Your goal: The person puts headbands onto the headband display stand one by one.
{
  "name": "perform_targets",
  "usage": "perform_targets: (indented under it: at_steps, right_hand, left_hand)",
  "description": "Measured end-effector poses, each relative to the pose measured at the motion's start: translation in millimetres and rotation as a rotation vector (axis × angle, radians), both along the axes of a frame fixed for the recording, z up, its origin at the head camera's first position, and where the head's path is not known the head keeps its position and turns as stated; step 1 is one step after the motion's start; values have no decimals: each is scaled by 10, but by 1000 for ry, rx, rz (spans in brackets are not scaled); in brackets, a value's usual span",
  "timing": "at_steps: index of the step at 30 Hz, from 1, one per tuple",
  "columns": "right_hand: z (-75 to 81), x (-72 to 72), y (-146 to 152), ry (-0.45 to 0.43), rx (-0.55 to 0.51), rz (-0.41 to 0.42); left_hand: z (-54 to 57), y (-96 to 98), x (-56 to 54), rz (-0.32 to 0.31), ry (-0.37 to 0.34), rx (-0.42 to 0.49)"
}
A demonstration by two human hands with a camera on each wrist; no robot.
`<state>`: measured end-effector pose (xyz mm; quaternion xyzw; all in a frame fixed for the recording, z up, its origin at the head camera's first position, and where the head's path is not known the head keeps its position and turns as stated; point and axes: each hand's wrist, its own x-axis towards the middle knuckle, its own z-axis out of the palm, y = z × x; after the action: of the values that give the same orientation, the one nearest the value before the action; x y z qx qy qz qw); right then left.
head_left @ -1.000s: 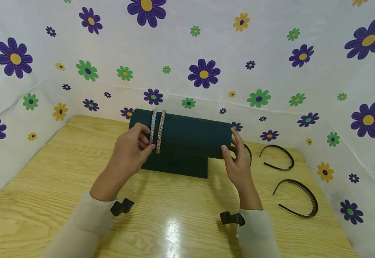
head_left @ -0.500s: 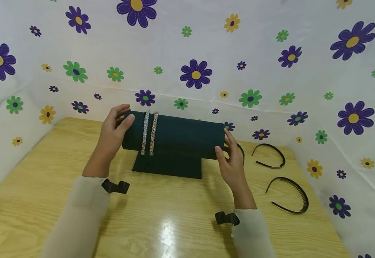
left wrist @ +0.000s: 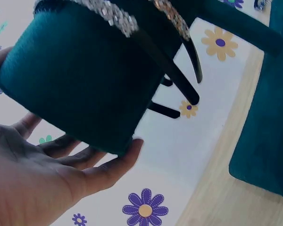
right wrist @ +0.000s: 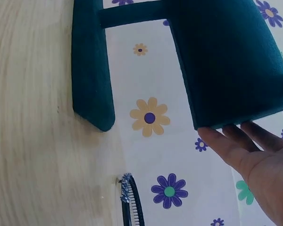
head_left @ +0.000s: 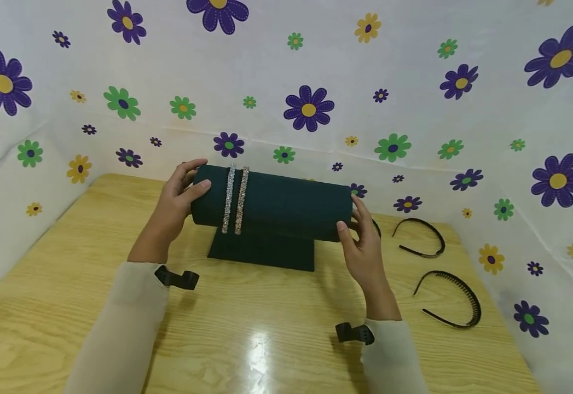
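A dark green velvet headband stand [head_left: 291,205] stands on the table, its thick roll held at both ends. My left hand [head_left: 170,205] grips the left end, thumb in front and fingers around the end face. At the opposite end, my right hand [head_left: 365,251] holds the roll between thumb and fingers. Two glittery headbands, one silver [head_left: 229,200] and one rose-gold [head_left: 242,200], sit side by side around the roll near its left end. Their black tips hang below the roll in the left wrist view, where the silver headband [left wrist: 111,14] lies nearer my hand.
On the wooden table [head_left: 227,328], right of the stand, lie a black headband [head_left: 443,241] and a toothed black headband [head_left: 477,309]. Another dark band [head_left: 377,229] shows partly behind my right hand. A flower-printed white sheet [head_left: 247,65] encloses the back and sides.
My left hand has let go of the silver headband and moved left to the roll's end. The right hand keeps its hold. The view has shifted slightly.
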<state>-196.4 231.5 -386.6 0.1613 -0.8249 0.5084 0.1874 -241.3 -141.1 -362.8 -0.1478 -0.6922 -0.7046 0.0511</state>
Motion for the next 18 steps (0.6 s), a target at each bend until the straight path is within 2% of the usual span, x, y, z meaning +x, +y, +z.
perform_targets:
  at_steps: [5,8,11,13,15,18]
  right_hand:
    - [26,22,137,-15,22,11]
    - [49,43,281,23,44,-29]
    - [69,59,472,80,123,-146]
    - [83,84,611,73,187,-243]
    - [90,118,752,26,237,-330]
    - [95,204,973,-116,268,-449]
  left_hand:
    - [-48,-24,-49,-21,-24,-62]
    - [-58,-23,-80,-21,-31,-94]
    - [-58,-18,-100,-23,-29,-107]
    - [-55,-13,-103,-29,-31,-107]
    - [-56,-11,-104,-36,-35,-102]
    - [-65,-8,-106,-46,-40,-97]
